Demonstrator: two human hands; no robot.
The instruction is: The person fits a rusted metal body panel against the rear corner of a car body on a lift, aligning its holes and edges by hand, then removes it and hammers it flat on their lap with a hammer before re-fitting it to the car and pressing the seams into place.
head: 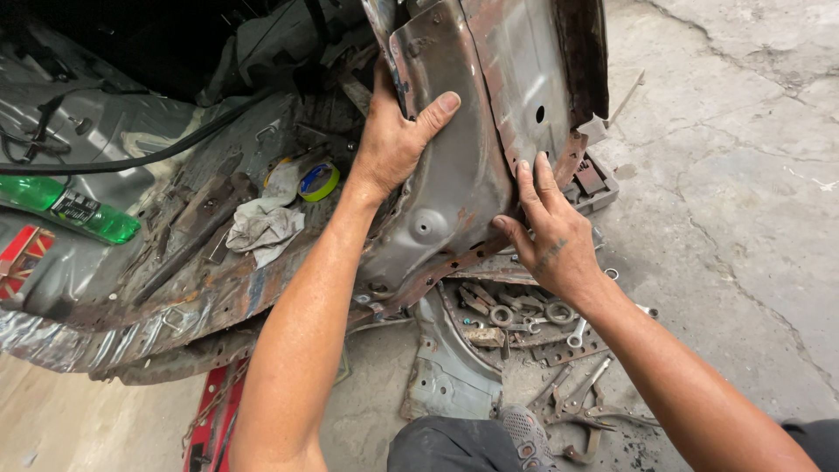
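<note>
panel centre, wrenches below it | bottle far left | rag beside tape roll

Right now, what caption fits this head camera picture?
Both hands, left hand and right hand, press a rusty metal panel.

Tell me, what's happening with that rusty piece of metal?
A person is holding a rusty sheet-metal panel against a stripped car body. The left hand grips its upper edge, and the right hand presses on its lower flange. Wrenches lie on the concrete floor below; a green bottle rests nearby.
</note>
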